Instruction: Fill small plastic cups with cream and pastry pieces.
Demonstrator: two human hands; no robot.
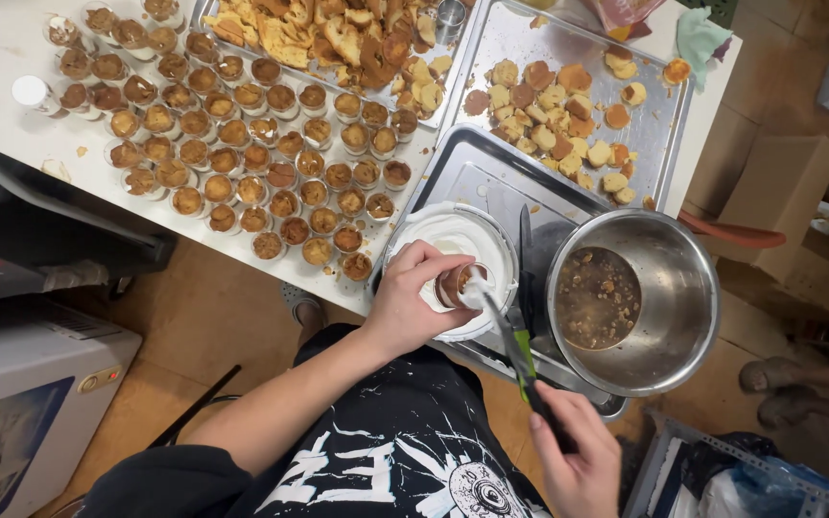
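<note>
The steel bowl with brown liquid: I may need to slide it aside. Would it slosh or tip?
The steel bowl looks only partly filled, so it is probably fairly light and may slide easily on the metal tray. The liquid would likely slosh if shoved. Its wide, rounded shape seems unlikely to tip.

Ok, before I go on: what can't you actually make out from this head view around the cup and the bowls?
- Small cup: its lower part and fill level, hidden by the left hand.
- Spatula: its grip, covered by the right hand, which the bottom edge cuts off.
- White cream bowl: near rim hidden behind the left hand.
- Steel bowl: brown chunky contents too small to identify.
- Knife: its handle end is lost behind the spatula.
</note>
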